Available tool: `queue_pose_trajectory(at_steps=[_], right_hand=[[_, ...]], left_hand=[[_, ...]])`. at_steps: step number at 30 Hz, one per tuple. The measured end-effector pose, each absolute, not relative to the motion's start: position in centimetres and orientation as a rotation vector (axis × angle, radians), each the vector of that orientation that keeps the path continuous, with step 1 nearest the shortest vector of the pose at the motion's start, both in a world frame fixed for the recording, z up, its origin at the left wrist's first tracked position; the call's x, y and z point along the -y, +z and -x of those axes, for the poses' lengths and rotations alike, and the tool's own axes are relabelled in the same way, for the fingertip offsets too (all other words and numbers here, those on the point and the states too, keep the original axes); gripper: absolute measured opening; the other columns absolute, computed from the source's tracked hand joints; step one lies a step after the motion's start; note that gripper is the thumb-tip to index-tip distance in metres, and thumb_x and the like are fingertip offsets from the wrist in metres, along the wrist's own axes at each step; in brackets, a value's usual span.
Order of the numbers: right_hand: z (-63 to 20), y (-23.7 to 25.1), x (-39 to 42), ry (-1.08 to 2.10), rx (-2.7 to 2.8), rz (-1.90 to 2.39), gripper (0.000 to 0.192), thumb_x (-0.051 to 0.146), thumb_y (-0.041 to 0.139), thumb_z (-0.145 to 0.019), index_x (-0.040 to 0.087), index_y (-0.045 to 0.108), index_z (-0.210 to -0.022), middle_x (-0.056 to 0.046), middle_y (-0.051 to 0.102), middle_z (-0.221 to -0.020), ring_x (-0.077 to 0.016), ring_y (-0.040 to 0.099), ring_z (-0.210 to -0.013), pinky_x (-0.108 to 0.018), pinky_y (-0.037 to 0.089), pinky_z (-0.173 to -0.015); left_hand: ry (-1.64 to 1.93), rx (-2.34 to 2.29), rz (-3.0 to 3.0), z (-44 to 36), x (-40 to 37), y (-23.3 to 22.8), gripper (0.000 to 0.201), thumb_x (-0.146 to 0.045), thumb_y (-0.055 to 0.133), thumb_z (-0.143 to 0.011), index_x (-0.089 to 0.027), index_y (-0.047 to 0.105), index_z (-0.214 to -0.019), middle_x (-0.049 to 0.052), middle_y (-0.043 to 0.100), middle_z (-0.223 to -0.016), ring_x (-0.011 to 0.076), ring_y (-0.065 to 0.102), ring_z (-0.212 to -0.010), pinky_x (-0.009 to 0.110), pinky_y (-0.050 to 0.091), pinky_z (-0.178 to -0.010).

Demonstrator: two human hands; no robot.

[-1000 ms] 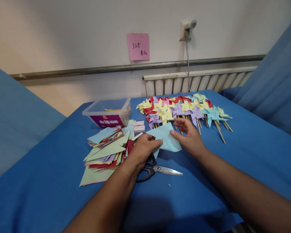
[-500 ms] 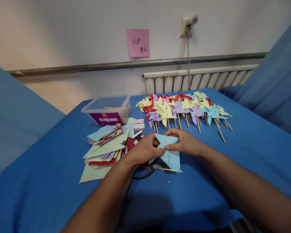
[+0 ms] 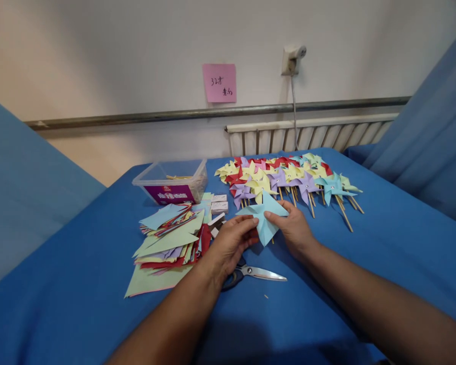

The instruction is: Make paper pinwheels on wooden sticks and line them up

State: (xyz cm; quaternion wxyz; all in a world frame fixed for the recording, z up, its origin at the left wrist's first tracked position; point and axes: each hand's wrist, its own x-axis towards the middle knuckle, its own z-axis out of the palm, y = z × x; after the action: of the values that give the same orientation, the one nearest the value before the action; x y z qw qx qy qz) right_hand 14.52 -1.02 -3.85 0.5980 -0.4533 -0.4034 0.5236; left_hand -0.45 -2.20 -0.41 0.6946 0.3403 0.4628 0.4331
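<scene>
The table (image 3: 365,263), draped in blue cloth, fills most of the view, with a radiator and a pink sticky note (image 3: 219,82) on the wall behind it; nothing there looks any different from half a second ago, apart from the head camera tipping a little so everything sits lower in the picture. Across the back of the table lies the row of finished pinwheels (image 3: 289,177) on wooden sticks, yellow, red, purple and light blue; to the left sits the messy stack of coloured paper (image 3: 167,238), with the clear plastic tub (image 3: 171,181) behind it and a couple of small white boxes just beside.

What did change is the light blue paper (image 3: 266,215); a second ago it lay spread flat between the hands, half a second ago it was lifted and half folded, and now it's bunched into a pointy star-like shape held above the cloth, just in front of the pinwheel sticks. So the corners look like they've been drawn toward the middle; that's a guess from the shape only.

The left hand (image 3: 231,241) pinches the paper's left point, the right hand (image 3: 294,228) pinches its middle; both are closed on it, close together. The scissors (image 3: 256,272) lie untouched on the cloth under the left wrist.
</scene>
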Motion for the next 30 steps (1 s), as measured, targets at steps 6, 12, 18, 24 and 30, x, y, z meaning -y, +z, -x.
queue_pose_trajectory(at_steps=[6,12,18,24,30], right_hand=[[-13.9,-4.0,1.4,1.177,0.968,1.078,0.04,0.039,0.08,-0.062,0.019,0.06,-0.091,0.002,0.065,-0.071,-0.0152,0.059,-0.057,-0.029,0.049,-0.056],[-13.7,-4.1,1.4,1.212,1.03,1.088,0.041,0.04,0.078,-0.064,0.019,0.058,-0.092,0.001,0.066,-0.074,-0.0156,0.059,-0.058,-0.03,0.049,-0.058],[-14.2,-4.3,1.6,0.971,1.258,0.953,0.051,0.03,0.067,-0.075,0.024,0.048,-0.123,-0.01,0.061,-0.119,-0.0233,0.062,-0.101,-0.037,0.053,-0.081],[-15.3,-3.1,2.6,0.454,1.714,0.924,0.049,0.012,0.061,-0.073,0.03,0.056,-0.118,-0.007,0.032,-0.147,-0.0285,0.036,-0.136,-0.05,0.036,-0.107],[-15.0,-2.6,3.0,0.259,1.888,0.901,0.025,0.019,0.068,-0.077,0.028,0.066,-0.1,-0.006,0.032,-0.146,-0.0318,0.034,-0.136,-0.053,0.034,-0.106]], left_hand=[[1.007,-1.004,-0.735,0.2,2.3,-1.1,0.026,-0.028,0.081,-0.062,-0.012,0.067,-0.076,0.003,0.065,-0.066,0.0126,0.06,-0.06,0.025,0.047,-0.062],[1.033,-1.018,-0.731,0.0,2.1,-1.2,0.021,-0.023,0.08,-0.06,-0.01,0.069,-0.073,0.004,0.067,-0.065,0.0132,0.06,-0.058,0.025,0.048,-0.062],[1.11,-1.005,-0.675,0.6,1.9,-0.6,0.019,-0.018,0.077,-0.06,-0.011,0.071,-0.076,0.006,0.071,-0.07,0.016,0.063,-0.063,0.027,0.051,-0.065],[1.18,-1.005,-0.601,1.5,1.4,0.0,0.018,-0.017,0.077,-0.06,-0.014,0.071,-0.076,0.006,0.073,-0.078,0.0178,0.066,-0.069,0.029,0.053,-0.07],[1.176,-0.951,-0.628,1.4,1.6,0.2,0.019,-0.017,0.078,-0.06,-0.014,0.072,-0.077,0.004,0.072,-0.079,0.0148,0.063,-0.067,0.026,0.051,-0.068]])
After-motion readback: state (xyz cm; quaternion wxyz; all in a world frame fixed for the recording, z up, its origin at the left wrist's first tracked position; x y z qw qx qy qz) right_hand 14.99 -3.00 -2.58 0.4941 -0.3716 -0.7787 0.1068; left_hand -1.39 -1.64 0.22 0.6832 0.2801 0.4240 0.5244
